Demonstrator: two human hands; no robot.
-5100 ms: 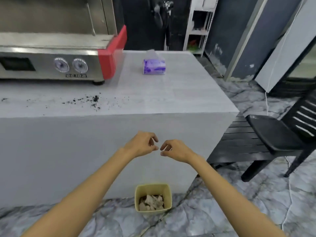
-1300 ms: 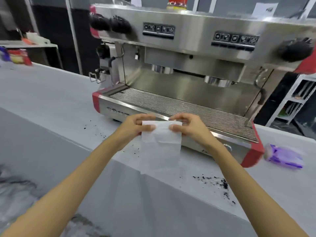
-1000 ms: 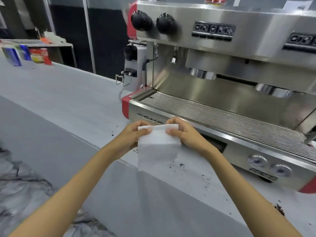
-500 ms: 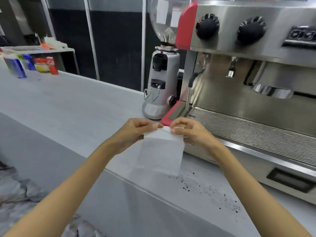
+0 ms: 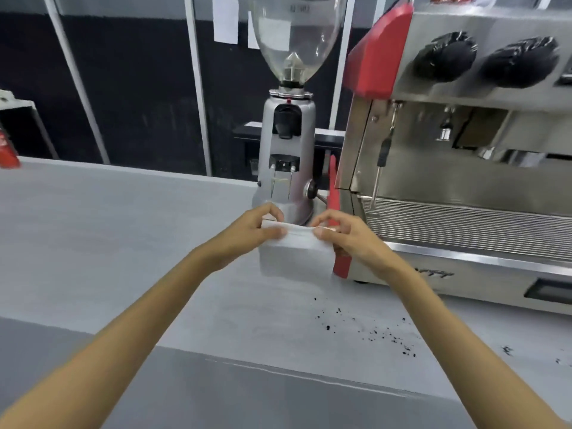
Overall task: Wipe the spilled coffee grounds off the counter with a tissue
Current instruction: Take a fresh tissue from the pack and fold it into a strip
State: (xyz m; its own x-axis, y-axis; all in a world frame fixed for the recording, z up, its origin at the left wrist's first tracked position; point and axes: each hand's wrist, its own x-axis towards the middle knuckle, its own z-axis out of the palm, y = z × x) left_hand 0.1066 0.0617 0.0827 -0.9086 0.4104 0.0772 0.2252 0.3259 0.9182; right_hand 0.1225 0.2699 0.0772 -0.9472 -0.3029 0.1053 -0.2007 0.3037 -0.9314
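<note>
Both hands hold a white tissue [image 5: 295, 252] in the air just in front of the coffee grinder [image 5: 286, 168]. The left hand [image 5: 247, 232] pinches its top left corner between thumb and fingers, and the right hand [image 5: 349, 238] pinches the top right corner the same way. The top edge looks doubled over, so the step in hand seems to be folding the tissue into a pad; the rest of the sheet hangs down above the counter [image 5: 108, 236] without clearly touching it.

The spilled coffee grounds [image 5: 371, 331] lie on the counter nearer the person than the grinder and off to its right, in front of the espresso machine [image 5: 464, 187]. They are scattered as dark specks in a loose band that runs toward the right edge of the view, apart from the tissue.

No wiping has begun, by the look of it. The next move calls for finishing the fold, taking the pad in one hand, pressing it flat on the counter beside the specks, and sweeping them together rather than smearing them wider or pushing them over the front edge.
</note>
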